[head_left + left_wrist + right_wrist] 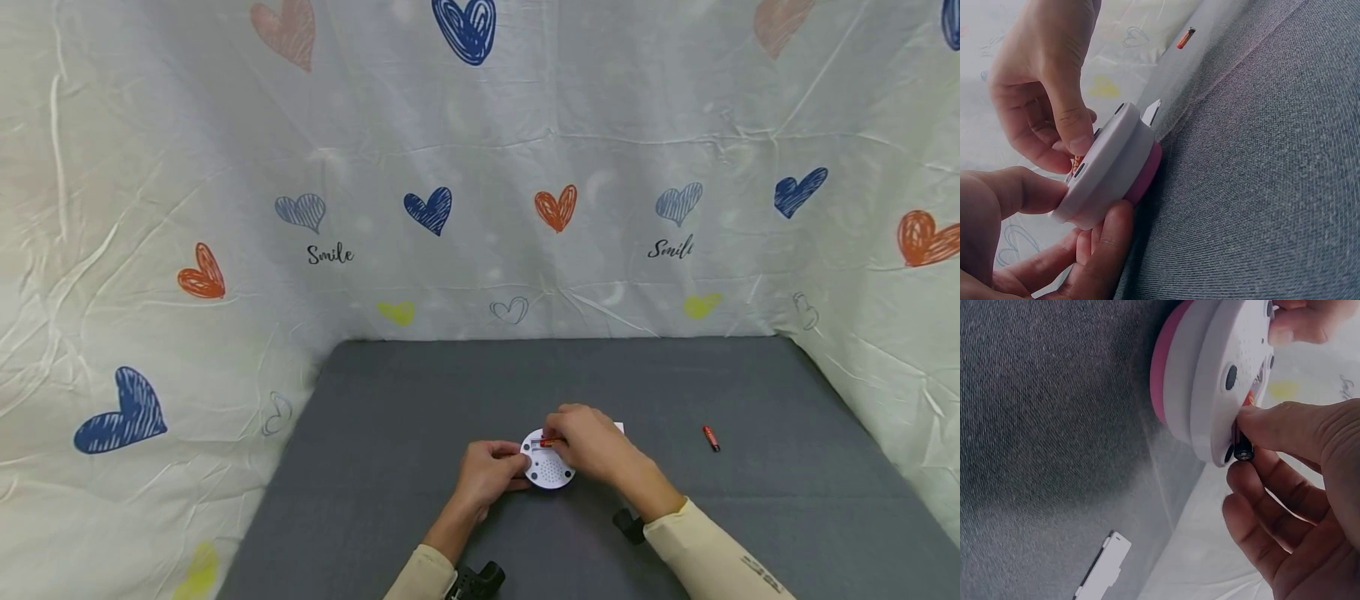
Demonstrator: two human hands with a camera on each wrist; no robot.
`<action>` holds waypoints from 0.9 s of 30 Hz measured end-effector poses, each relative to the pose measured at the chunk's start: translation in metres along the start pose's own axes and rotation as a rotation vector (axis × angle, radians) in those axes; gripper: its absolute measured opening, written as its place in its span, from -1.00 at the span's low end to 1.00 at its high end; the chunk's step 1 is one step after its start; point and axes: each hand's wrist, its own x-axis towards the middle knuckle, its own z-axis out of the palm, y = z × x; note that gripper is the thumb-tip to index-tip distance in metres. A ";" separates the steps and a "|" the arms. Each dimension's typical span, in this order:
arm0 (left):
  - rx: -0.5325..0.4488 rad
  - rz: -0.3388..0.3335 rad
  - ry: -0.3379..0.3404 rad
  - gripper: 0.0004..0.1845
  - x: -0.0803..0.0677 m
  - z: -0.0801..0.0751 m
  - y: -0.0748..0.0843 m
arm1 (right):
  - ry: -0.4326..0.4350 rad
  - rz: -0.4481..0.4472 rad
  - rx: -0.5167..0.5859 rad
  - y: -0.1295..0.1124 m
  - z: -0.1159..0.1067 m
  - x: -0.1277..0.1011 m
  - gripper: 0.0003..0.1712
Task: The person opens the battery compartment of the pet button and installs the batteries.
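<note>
A round white device [547, 467] with a pink underside [1145, 175] lies face down on the grey mat [420, 392]. My left hand [487, 473] grips its left rim between thumb and fingers [1105, 240]. My right hand [592, 442] pinches a red battery [551, 442] and presses it into the open slot at the device's far edge; its dark end [1243, 450] shows under my thumb. A second red battery [710, 437] lies loose on the mat to the right, apart from both hands.
A small white cover plate [1104, 565] lies flat on the mat just behind the device [1210, 375]. Heart-printed white cloth [480, 208] walls in the mat at the back and both sides.
</note>
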 end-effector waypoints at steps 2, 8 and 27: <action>0.004 -0.001 0.001 -0.69 -0.001 0.000 0.000 | 0.007 -0.002 -0.007 -0.001 0.002 0.000 -0.89; 0.013 -0.005 0.006 -0.68 -0.002 0.000 0.001 | 0.040 -0.020 -0.001 -0.004 0.004 0.000 -0.89; -0.006 -0.009 0.008 -0.68 0.000 0.000 -0.001 | 0.079 0.091 0.152 0.016 0.001 -0.013 -0.90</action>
